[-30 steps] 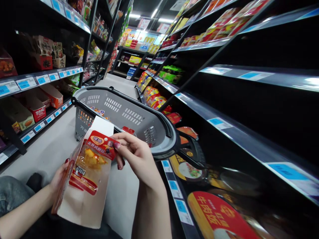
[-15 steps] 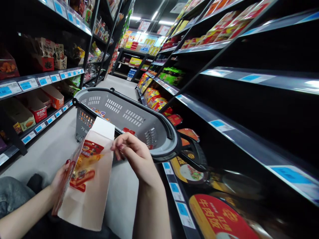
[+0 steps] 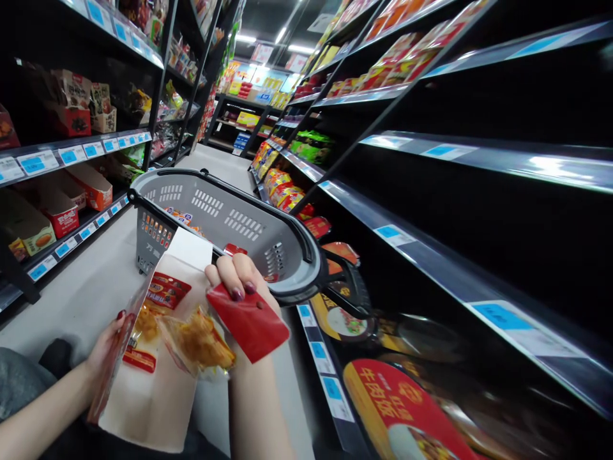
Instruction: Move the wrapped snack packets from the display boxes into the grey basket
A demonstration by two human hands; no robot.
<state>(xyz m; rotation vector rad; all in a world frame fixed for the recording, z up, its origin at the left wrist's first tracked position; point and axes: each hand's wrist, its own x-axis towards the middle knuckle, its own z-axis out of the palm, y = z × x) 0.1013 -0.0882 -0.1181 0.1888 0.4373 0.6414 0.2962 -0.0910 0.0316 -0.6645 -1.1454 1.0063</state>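
Note:
My left hand (image 3: 104, 345) grips the side of an open white-lined cardboard display box (image 3: 146, 409), tilted over my lap. Inside the box lies a red-topped snack packet (image 3: 165, 291) with a clear window. My right hand (image 3: 237, 271), fingers curled and dark nails showing, pinches a red-ended snack packet (image 3: 249, 322) over the box's right edge. Just left of that red end is a clear section with golden-brown food (image 3: 205, 338); whether both belong to one packet I cannot tell. The right thumb is hidden.
A grey shopping basket (image 3: 191, 182) with a black handle stands on the floor ahead, with some packets inside. Shelves with snack boxes (image 3: 64, 214) line the left. At right, shelves carry bagged goods and red boxed meals (image 3: 383, 396) near the floor.
My right hand has closed on the red-ended packet, which now shows turned outward beside the box. Golden-brown food in clear wrap has shifted right, toward the box's edge. The view has turned slightly right.

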